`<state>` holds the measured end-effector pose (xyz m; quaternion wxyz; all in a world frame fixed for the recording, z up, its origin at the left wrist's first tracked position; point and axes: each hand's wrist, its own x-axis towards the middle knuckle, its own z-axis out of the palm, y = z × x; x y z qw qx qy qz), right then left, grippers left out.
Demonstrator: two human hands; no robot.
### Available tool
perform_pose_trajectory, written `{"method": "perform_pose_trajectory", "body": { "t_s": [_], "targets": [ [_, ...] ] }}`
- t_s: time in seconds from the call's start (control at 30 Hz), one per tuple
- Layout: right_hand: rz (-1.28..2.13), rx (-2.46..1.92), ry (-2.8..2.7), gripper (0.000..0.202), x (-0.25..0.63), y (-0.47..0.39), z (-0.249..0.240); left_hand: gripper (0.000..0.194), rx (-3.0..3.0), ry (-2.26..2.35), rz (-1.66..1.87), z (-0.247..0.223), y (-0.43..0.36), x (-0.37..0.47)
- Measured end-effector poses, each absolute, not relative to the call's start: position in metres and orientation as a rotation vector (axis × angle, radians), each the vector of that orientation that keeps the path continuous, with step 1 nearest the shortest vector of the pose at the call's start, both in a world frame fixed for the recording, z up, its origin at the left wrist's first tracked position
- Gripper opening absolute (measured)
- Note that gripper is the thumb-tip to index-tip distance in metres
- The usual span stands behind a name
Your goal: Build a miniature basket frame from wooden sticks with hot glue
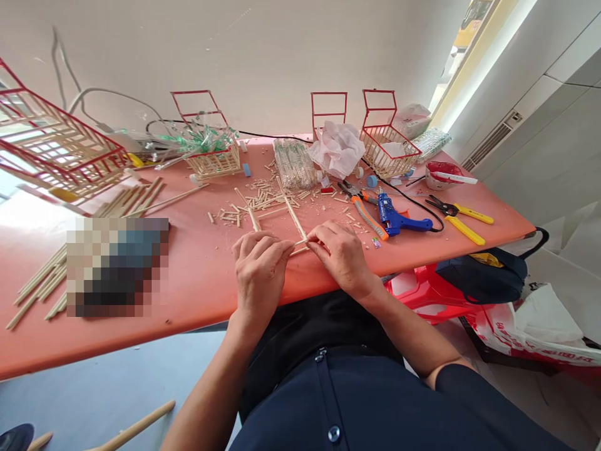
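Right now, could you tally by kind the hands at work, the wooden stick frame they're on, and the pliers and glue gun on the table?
Hands: 2 (left hand, right hand)
Wooden stick frame: 1
Pliers: 2 (orange-handled pliers, yellow-handled pliers)
Blue glue gun: 1
Total: 6

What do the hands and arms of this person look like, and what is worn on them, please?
The left hand and right hand are ungloved, with no ring or watch visible. Both forearms are bare. A short navy sleeve covers the right upper arm; the left sleeve is out of view.
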<state>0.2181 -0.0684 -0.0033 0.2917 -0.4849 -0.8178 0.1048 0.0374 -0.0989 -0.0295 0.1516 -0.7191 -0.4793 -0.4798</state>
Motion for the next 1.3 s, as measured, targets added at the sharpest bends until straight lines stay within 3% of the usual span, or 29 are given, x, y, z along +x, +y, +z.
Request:
{"method": "perform_pose_trajectory", "body": {
  "t_s": [0.23, 0.37, 0.83, 1.03, 1.3],
  "targets": [
    [0.495, -1.223, -2.150, 0.003, 0.226, -0.062, 0.001, 0.016, -2.046, -1.382, -1.376, -0.030, -0.098, 0.038],
    [0.697, -1.141, -2.072, 0.013, 0.231, -0.058, 0.003, 0.015, -2.039, -1.387, -1.381, -0.030, -0.098, 0.039],
    [0.778, -1.268, -2.010, 0.020, 0.220, -0.051, 0.009, 0.016, -2.038, -1.376, -1.402, -0.030, -0.098, 0.041],
    [0.573, -1.401, -2.171, 0.035, 0.222, -0.040, 0.030, 0.016, -2.062, -1.385, -1.422, -0.033, -0.096, 0.043],
    [0.256, -1.585, -2.546, 0.027, 0.200, -0.029, 0.064, 0.018, -1.975, -1.461, -1.685, -0.009, -0.101, 0.016]
  ]
}}
